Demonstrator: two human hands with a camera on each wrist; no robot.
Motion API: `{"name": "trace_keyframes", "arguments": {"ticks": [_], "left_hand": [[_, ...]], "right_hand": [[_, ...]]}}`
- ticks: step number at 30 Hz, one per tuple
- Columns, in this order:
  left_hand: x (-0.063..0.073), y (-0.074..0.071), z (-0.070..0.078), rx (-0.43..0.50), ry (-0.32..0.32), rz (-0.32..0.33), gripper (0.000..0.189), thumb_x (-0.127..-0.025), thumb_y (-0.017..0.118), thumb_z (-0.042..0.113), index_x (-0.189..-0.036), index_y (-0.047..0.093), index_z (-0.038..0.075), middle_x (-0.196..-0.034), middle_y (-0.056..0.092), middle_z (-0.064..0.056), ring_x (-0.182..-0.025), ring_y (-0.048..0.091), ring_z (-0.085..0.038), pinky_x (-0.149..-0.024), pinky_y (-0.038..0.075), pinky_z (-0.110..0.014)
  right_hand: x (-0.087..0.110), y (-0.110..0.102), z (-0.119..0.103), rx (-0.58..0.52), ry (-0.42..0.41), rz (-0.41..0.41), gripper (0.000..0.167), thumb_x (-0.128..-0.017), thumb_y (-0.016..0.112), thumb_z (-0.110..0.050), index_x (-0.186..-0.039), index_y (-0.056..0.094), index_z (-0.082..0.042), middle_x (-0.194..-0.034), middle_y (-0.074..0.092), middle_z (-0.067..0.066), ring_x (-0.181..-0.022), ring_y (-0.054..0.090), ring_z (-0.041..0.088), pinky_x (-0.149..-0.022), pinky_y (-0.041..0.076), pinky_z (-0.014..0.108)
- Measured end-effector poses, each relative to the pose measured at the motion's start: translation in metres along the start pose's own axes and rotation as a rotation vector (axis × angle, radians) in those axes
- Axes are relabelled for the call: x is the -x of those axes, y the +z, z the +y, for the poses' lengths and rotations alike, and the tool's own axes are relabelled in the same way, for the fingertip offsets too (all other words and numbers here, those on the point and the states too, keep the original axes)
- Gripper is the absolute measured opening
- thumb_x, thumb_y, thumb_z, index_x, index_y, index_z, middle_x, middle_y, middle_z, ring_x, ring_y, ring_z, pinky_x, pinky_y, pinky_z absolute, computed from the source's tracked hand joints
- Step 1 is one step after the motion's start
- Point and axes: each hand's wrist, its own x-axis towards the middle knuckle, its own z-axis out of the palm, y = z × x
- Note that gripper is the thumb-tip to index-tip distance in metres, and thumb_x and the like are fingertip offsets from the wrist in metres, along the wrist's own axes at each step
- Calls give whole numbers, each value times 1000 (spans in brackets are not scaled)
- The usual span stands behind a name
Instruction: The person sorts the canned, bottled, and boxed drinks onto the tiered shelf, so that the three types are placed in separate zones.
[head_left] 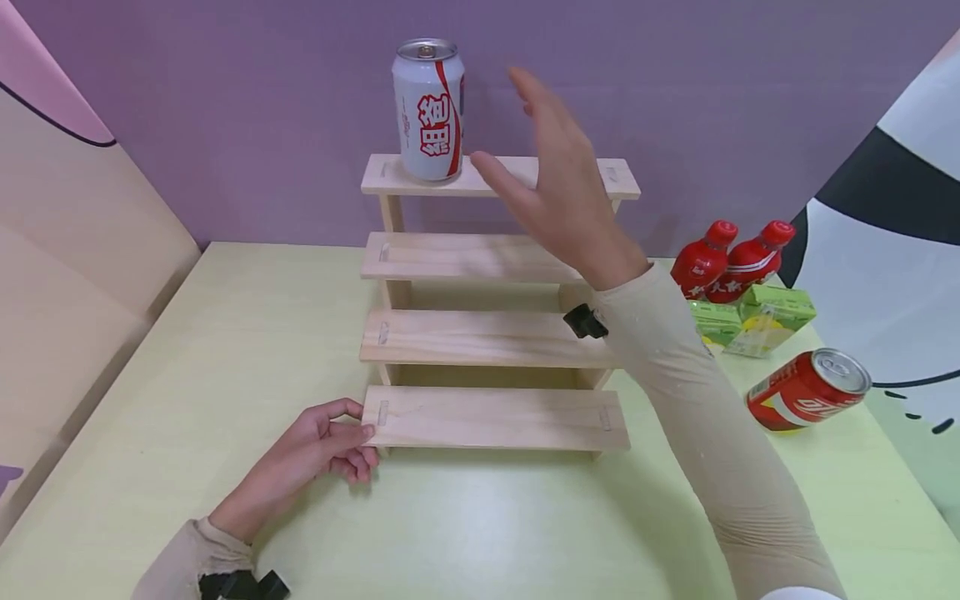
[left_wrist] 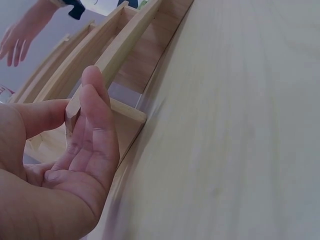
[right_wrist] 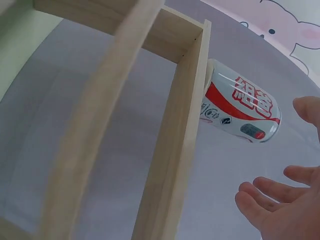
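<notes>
A white can (head_left: pixel 429 112) with red lettering stands upright at the left end of the top step of a wooden tiered rack (head_left: pixel 495 418). My right hand (head_left: pixel 558 171) hovers just right of the can, fingers spread and thumb apart, holding nothing. In the right wrist view a gap shows between those fingertips and the white can (right_wrist: pixel 242 102). Down at the lowest step, my left hand (head_left: pixel 330 442) pinches the left end of the board between thumb and fingers. The left wrist view shows the left hand's fingers (left_wrist: pixel 100 130) around the board's corner.
Right of the rack, a red can (head_left: pixel 810 387) leans tilted on the light table (head_left: pixel 225 333). Behind it are two green juice boxes (head_left: pixel 772 321) and two red-capped bottles (head_left: pixel 761 258). A purple wall (head_left: pixel 285 108) rises close behind the rack.
</notes>
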Motion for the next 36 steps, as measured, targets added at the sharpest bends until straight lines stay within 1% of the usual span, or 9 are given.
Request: {"name": "trace_keyframes", "arguments": {"ticks": [2,6,10,13,16,20,24,29,36], "left_hand": [[1,0,0,0,-1,1,22,-101,58,14,-109,44,-1,-81,72,-12,-66,67,-16,-61,56,-27],[1,-1,-1,0,6,-4,22,-101,58,14,-109,45,-1,-81,72,-12,-65,67,-16,-61,56,-27],[1,-1,-1,2,9,-5,23,-101,58,15,-110,45,-2,-81,72,-11,-66,67,-16,-61,56,-27],[1,-1,-1,5,6,-2,24,-101,59,15,-110,45,-2,-81,72,-11,-66,67,-16,-61,56,-27],[1,-1,-2,9,2,0,24,-101,59,15,-111,44,-2,-81,72,-11,-66,67,-16,-61,55,-26],[0,-1,-1,10,0,0,24,-101,59,15,-111,43,-2,-81,72,-11,-65,67,-16,-61,55,-26],[0,0,0,7,-1,-4,24,-101,59,15,-110,44,-1,-81,72,-12,-66,67,-17,-61,55,-26],[0,-1,0,20,-2,-15,22,-101,58,14,-110,44,0,-81,72,-11,-66,67,-16,-61,55,-26],[0,-2,-1,18,-1,-17,22,-101,58,15,-111,45,-1,-82,72,-10,-67,67,-16,-62,56,-26]], "right_hand": [[9,-3,3,-4,-24,17,71,-95,68,-32,-152,35,-6,-155,40,4,-136,43,14,-113,29,23],[25,-9,7,1,-39,27,71,-94,70,-29,-151,36,-4,-155,41,8,-139,39,15,-116,27,27],[40,-17,8,41,-36,22,71,-94,69,-29,-152,36,-5,-155,40,7,-143,34,16,-119,23,33],[52,-22,9,56,-52,21,71,-93,70,-26,-152,36,-6,-155,40,8,-144,34,19,-120,21,38],[66,-27,11,59,-58,17,71,-93,71,-24,-152,36,-7,-155,40,7,-143,34,20,-120,23,42],[87,-34,16,59,-46,19,71,-92,70,-23,-152,36,-6,-154,41,7,-142,37,22,-117,29,44],[110,-42,22,62,-41,29,71,-89,72,-19,-150,38,-4,-152,43,12,-140,38,27,-116,30,47],[135,-52,26,92,-14,36,74,-85,76,-16,-149,40,-6,-151,44,12,-139,39,29,-114,34,49],[160,-69,28,155,53,-17,78,-84,77,-15,-151,38,-9,-152,42,11,-139,38,30,-112,36,51]]}}
